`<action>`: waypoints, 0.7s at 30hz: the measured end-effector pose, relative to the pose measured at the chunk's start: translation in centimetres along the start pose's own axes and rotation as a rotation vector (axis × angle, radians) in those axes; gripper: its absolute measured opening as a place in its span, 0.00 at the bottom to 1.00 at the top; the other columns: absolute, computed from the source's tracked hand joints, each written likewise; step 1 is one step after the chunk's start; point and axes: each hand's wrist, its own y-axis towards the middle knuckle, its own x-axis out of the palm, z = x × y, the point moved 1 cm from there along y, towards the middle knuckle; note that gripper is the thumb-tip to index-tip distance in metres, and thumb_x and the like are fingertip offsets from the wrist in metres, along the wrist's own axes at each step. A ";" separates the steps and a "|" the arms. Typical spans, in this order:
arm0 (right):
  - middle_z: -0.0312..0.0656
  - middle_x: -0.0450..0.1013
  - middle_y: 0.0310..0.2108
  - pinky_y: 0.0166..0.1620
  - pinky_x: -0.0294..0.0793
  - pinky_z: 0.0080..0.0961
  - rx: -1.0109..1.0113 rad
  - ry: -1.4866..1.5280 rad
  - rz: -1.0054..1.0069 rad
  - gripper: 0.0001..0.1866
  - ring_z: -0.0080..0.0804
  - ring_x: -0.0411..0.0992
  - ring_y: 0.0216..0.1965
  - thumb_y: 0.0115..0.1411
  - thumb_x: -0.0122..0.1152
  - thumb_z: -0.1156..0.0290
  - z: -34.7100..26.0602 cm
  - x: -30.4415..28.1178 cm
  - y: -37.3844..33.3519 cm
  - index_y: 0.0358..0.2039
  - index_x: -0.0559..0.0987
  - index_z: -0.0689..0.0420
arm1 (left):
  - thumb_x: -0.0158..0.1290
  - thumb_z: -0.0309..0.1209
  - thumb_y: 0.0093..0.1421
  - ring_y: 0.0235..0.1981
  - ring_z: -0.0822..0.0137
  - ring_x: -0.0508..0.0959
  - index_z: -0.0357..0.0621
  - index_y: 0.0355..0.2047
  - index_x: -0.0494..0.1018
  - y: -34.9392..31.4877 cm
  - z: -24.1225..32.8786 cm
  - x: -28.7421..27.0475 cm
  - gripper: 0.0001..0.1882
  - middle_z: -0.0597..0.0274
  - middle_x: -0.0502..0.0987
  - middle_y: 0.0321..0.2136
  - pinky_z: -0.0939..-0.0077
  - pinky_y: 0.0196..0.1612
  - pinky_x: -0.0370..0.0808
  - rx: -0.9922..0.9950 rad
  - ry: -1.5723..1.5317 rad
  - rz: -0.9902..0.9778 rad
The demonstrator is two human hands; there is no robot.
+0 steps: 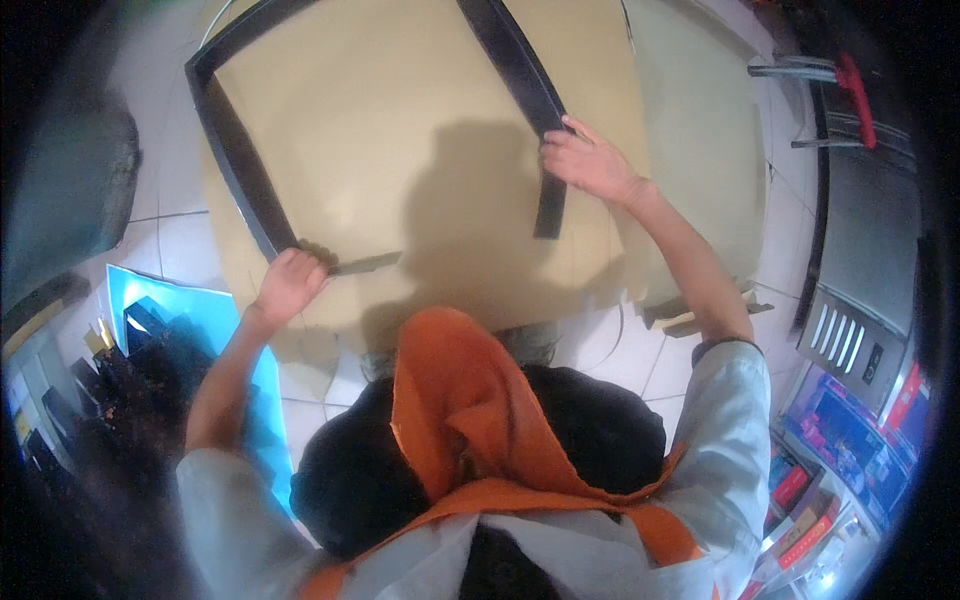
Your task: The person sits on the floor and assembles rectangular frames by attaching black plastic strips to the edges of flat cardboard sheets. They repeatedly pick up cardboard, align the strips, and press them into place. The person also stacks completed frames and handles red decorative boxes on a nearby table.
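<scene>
Nearest the camera, an orange cloth apron [450, 370] covers the front of a white shirt [720, 430]. Beyond it, on a large flat tan board [340, 120], a wide flat dark strip [235, 150] lies along the left edge and angles near the far left corner; a second dark length [520, 70] slants from the far edge toward the right edge. Whether they join is out of view. The left hand [290, 285], toward the near left corner, has its fingers closed on the strip's near end, a thin dark sliver [370, 263] extending to its right. The right hand [595, 165] grips the second length, inward of the right edge, with a short free end reaching past the fingers toward the near edge
</scene>
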 end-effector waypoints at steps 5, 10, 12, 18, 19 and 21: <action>0.35 0.64 0.23 0.50 0.61 0.28 -0.005 0.044 -0.067 0.06 0.30 0.67 0.34 0.43 0.51 0.71 -0.4 0.1 2.2 0.24 0.68 0.53 | 0.52 0.31 0.44 0.25 0.63 0.69 0.46 0.19 0.63 -0.2 -0.3 0.7 0.08 0.62 0.65 0.19 0.70 0.33 0.64 -0.077 -0.033 0.045; 0.36 0.65 0.23 0.41 0.65 0.25 0.109 0.207 -0.086 0.05 0.30 0.67 0.33 0.46 0.50 0.70 -6.1 -0.8 0.1 0.25 0.69 0.54 | 0.49 0.29 0.45 0.25 0.64 0.70 0.46 0.20 0.64 0.0 1.6 0.6 0.05 0.62 0.66 0.19 0.70 0.34 0.65 -0.170 -0.097 -0.051; 0.36 0.66 0.24 0.41 0.65 0.25 0.212 0.198 -0.095 0.06 0.29 0.67 0.33 0.47 0.50 0.70 -7.4 0.4 -1.2 0.26 0.69 0.55 | 0.48 0.29 0.46 0.25 0.65 0.71 0.46 0.21 0.64 1.5 3.0 1.2 0.04 0.62 0.67 0.19 0.70 0.33 0.67 -0.130 -0.055 -0.087; 0.37 0.66 0.25 0.38 0.68 0.25 -0.038 0.221 -0.173 0.07 0.31 0.67 0.34 0.48 0.50 0.67 -8.1 0.5 -0.7 0.27 0.70 0.56 | 0.44 0.29 0.53 0.22 0.65 0.72 0.47 0.49 0.58 7.4 5.3 3.4 0.21 0.59 0.68 0.25 0.73 0.23 0.72 -0.127 -0.277 -0.279; 0.37 0.66 0.24 0.38 0.69 0.25 -0.003 0.254 -0.187 0.07 0.31 0.67 0.33 0.48 0.50 0.67 -8.2 0.5 -0.5 0.27 0.69 0.56 | 0.44 0.29 0.53 0.20 0.65 0.71 0.49 0.56 0.54 8.6 6.0 3.9 0.28 0.59 0.67 0.27 0.73 0.21 0.72 -0.139 -0.343 -0.390; 0.37 0.66 0.24 0.36 0.69 0.26 0.074 0.325 -0.215 0.06 0.32 0.67 0.32 0.47 0.50 0.68 -8.6 0.4 -0.4 0.26 0.69 0.55 | 0.43 0.28 0.54 0.15 0.69 0.68 0.58 0.59 0.45 11.2 6.9 2.4 0.33 0.59 0.66 0.26 0.76 0.14 0.68 0.015 -0.119 -0.353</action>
